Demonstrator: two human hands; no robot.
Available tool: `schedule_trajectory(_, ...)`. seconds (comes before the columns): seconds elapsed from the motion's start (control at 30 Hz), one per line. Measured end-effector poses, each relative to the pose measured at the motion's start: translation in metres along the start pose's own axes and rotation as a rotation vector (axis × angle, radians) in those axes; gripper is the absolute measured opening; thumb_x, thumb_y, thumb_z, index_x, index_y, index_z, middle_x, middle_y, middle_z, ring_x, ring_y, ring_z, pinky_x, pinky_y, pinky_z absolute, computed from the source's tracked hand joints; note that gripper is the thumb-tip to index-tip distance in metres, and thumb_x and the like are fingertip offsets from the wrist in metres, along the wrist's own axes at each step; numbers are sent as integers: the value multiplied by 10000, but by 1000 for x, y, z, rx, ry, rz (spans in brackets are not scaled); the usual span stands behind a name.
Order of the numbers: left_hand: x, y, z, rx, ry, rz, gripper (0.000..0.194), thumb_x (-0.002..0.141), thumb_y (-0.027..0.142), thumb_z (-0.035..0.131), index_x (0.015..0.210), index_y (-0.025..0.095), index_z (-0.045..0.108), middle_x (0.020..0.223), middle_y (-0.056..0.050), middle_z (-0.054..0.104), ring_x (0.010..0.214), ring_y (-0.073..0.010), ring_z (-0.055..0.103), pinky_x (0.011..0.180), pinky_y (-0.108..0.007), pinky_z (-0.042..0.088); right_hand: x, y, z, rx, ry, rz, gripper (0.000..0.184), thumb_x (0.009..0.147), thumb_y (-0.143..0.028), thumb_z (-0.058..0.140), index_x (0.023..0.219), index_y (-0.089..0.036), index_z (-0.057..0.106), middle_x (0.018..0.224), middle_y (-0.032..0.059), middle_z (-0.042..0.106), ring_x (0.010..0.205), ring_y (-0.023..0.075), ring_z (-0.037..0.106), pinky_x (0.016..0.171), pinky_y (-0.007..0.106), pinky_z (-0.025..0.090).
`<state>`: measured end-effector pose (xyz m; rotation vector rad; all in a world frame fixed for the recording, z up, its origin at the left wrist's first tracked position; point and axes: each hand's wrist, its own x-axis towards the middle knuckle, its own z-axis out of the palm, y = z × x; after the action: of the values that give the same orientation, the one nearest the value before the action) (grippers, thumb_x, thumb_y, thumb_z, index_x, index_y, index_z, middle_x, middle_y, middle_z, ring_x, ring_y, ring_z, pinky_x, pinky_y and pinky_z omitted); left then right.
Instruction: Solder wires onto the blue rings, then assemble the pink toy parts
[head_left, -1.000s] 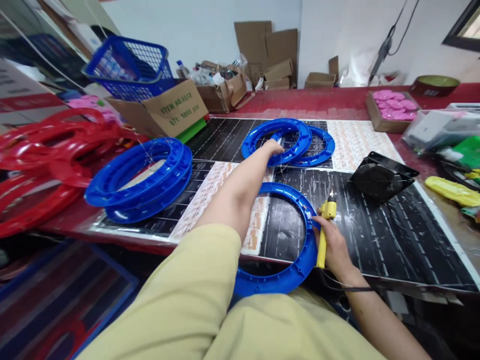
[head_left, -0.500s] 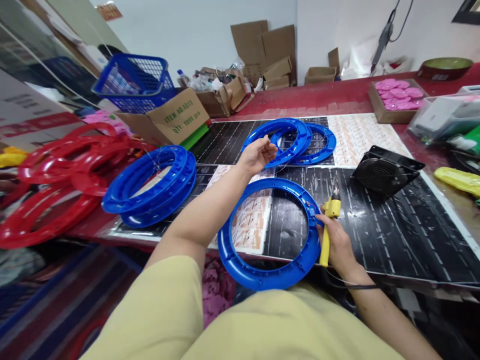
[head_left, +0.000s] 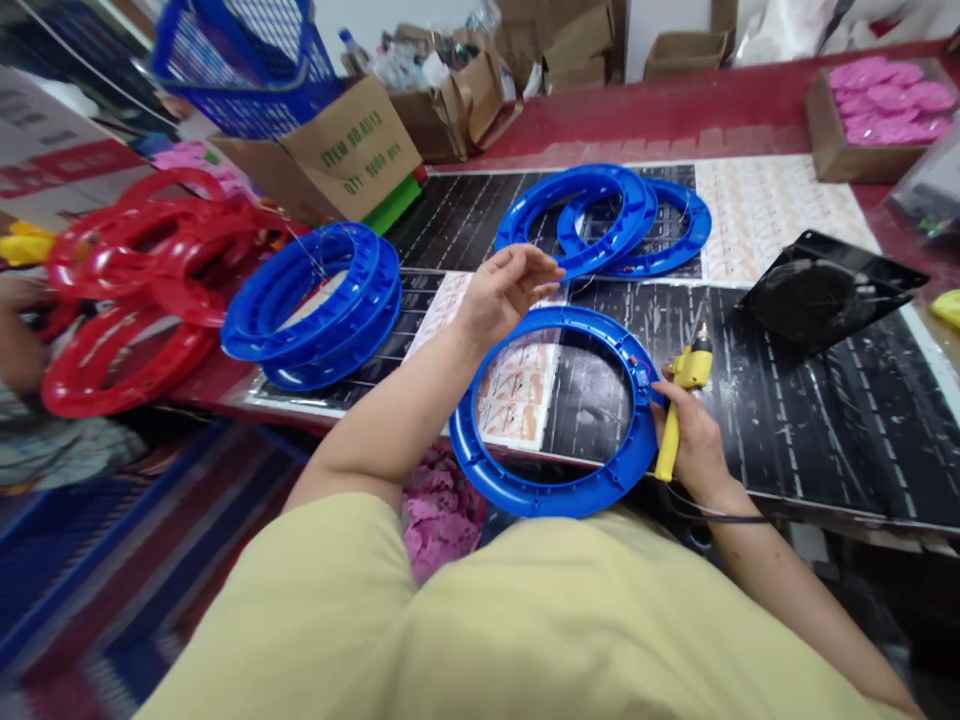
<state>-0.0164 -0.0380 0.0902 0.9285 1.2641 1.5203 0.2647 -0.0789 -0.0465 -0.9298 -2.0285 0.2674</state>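
Note:
My left hand [head_left: 510,290] hangs over the upper left of a blue plastic ring [head_left: 480,455], palm turned inward, fingers loosely curved and apart. Nothing shows in it. The ring lies across the table's front edge, close to my body, with a small part and thin wires on its right side. My right hand [head_left: 694,440] grips a yellow pistol-shaped soldering gun [head_left: 669,440], its thin metal tip pointing up and away. The thumb and fingers of that hand also touch the ring's right rim. Two more blue rings [head_left: 525,205] overlap beyond my left hand.
Blue rings [head_left: 262,335] are stacked at left, beside a heap of red rings [head_left: 112,385]. A black fan [head_left: 825,290] stands at right. Behind are a carton [head_left: 367,150], a blue basket [head_left: 247,100] and a box of pink pieces [head_left: 840,160]. Another person's arm [head_left: 19,340] shows far left.
The camera has tilted down and shifted, so the table appears higher in view. Both hands keep nearly the same pose, with the soldering gun still held at the ring's right side.

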Motion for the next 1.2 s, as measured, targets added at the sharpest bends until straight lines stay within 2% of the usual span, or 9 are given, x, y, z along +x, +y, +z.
schedule_trajectory(0.1,-8,1,-4,154,11,20,420,1075,362,362,854,212,686,810,7,710,1057,-174,719,946,-352,563,0,0,-2,20,-31,50,282,972,-263,536,1235,-206,620,1174,93,718,1073,255,712,946,436,602)
schedule_trajectory(0.3,-3,0,-15,181,-124,-195,474,1082,447,251,1228,250,657,454,62,392,753,-167,737,863,-376,585,2,-1,-3,49,-55,90,272,972,-283,531,1217,-213,628,1168,86,724,1073,247,712,970,426,591)
schedule_trajectory(0.43,2,-13,-21,314,-47,227,423,1031,585,355,1207,296,609,983,11,713,1094,-187,703,913,-330,559,2,-2,-3,44,-40,70,271,973,-276,532,1223,-208,610,1239,97,703,1083,239,711,936,402,602)
schedule_trajectory(0.57,0,-23,-27,466,-35,721,510,971,706,396,1020,258,635,1466,38,544,1433,-222,449,1085,-350,468,2,-2,-3,40,-45,84,269,977,-300,530,1218,-214,611,1176,80,726,1081,233,714,921,389,609)
schedule_trajectory(0.67,-13,-18,-31,721,30,930,418,980,640,442,947,303,688,1513,66,504,1532,-226,289,1181,-403,381,2,-2,-3,33,-59,101,274,979,-310,522,1221,-216,610,1196,83,721,1118,244,702,933,403,606)
schedule_trajectory(0.8,-29,-5,-35,862,5,1093,239,986,494,506,974,401,725,1324,65,648,1453,-195,429,1155,-435,401,2,-2,-3,32,-45,79,270,975,-275,535,1233,-225,598,1235,86,710,1132,239,699,937,382,603)
schedule_trajectory(0.9,-27,-3,-44,815,95,968,270,961,512,519,925,364,742,1260,36,684,1317,-202,559,1094,-397,449,2,-3,-3,28,-26,60,266,970,-263,552,1228,-220,593,1251,94,704,1143,237,696,938,365,600)
schedule_trajectory(1.1,-18,-15,-80,1251,40,106,494,863,675,508,688,261,713,656,-39,680,880,-241,692,876,-380,532,2,-4,-3,29,-28,89,277,968,-290,553,1236,-231,592,1304,84,681,1153,251,692,948,392,601)
schedule_trajectory(1.2,-29,-13,-75,1518,81,213,425,830,659,595,694,270,701,771,-62,708,1088,-317,649,965,-462,475,2,-4,-2,16,-32,105,274,965,-298,554,1230,-241,589,1333,95,664,1158,248,690,953,395,599)
